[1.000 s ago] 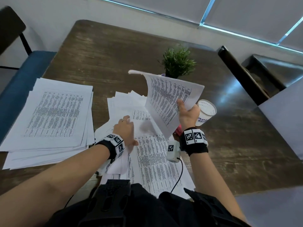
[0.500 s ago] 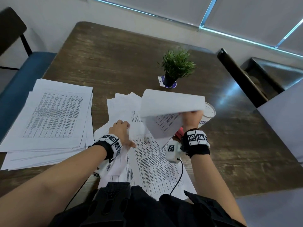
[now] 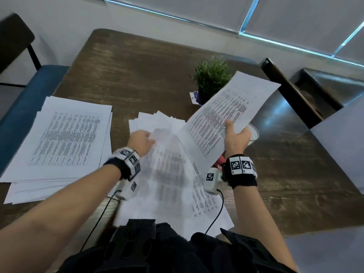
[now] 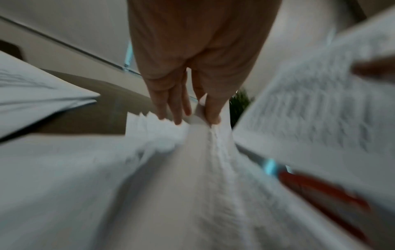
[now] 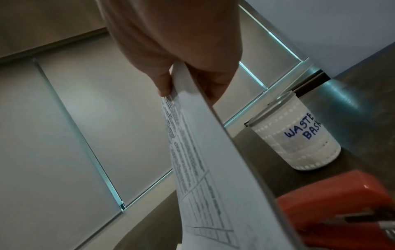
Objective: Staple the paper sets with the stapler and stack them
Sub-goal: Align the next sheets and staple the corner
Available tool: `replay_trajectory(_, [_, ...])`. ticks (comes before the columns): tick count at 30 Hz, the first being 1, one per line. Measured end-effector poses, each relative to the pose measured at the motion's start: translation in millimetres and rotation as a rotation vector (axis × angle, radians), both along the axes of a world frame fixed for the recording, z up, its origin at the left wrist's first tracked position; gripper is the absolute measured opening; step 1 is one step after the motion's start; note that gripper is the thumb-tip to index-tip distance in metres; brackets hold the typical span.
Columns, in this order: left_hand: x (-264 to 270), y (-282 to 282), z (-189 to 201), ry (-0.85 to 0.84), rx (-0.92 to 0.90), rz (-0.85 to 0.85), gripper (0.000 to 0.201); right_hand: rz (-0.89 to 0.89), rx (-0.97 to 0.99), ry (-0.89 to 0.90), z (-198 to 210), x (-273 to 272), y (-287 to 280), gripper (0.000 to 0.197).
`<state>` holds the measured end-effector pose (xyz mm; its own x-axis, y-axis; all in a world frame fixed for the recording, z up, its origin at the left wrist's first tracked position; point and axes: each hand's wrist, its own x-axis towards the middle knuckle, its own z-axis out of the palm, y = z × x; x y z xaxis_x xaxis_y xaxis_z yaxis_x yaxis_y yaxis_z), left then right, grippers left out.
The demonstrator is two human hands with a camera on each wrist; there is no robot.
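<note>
Stapler (image 3: 220,162) mostly behind paper (image 3: 226,113).

The worktop (image 3: 137,75) is dark brown wood with a rough, streaked grain, and it takes a dull sheen at its far right. The paper set (image 3: 226,115) is thin white matt paper printed in black tables, as are the loose sheets (image 3: 167,174) in the middle and the stack (image 3: 65,134) at left. The stapler (image 5: 333,199) looks like smooth red plastic with a soft gloss and a grey metal strip along its near side. The cup (image 5: 299,135) is white with a matt, dotted surface and blue handwritten lettering. The wristbands (image 3: 242,170) are black cloth carrying white printed markers. The chair seat (image 3: 23,107) at far left is blue cloth.
</note>
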<state>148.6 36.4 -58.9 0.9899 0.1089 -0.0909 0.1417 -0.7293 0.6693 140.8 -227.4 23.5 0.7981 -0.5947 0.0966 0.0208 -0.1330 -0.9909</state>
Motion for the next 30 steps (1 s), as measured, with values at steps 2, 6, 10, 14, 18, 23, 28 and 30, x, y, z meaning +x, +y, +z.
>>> replay_trajectory(2, [14.3, 16.4, 29.5, -0.134, -0.065, 0.083, 0.016, -0.004, -0.038, -0.017, 4.4, 1.5, -3.3, 0.022])
replay_trajectory(6, [22.1, 34.7, 83.2, -0.471, -0.137, 0.194, 0.02, -0.018, -0.122, -0.06, 11.2, 5.8, -7.6, 0.03])
replay_trajectory(10, [19.9, 36.0, 120.9, -0.717, -0.345, 0.254, 0.019, 0.023, -0.235, -0.033, 17.9, 13.6, -6.1, 0.028])
replay_trajectory(14, [15.5, 27.1, 138.5, -0.732, -0.522, 0.158, 0.015, 0.113, -0.236, 0.018, 26.8, 23.9, 5.8, 0.021])
replay_trajectory(18, [18.2, 20.2, 142.2, -0.708, -0.7, 0.199, 0.008, 0.202, -0.113, 0.008, 36.0, 30.0, 18.0, 0.025])
replay_trajectory(23, [24.7, 6.5, 137.1, -0.657, -0.707, 0.306, 0.009, 0.388, 0.141, -0.011, 48.3, 26.7, 42.5, 0.032])
replay_trajectory(28, [30.0, 7.4, 125.8, -0.584, -0.734, 0.429, 0.013, 0.369, 0.216, -0.088, 48.7, 16.1, 55.3, 0.042])
replay_trajectory(30, [28.5, 5.9, 122.3, -0.557, -0.74, 0.474, 0.013, 0.426, 0.149, -0.144, 48.5, 9.2, 60.4, 0.038])
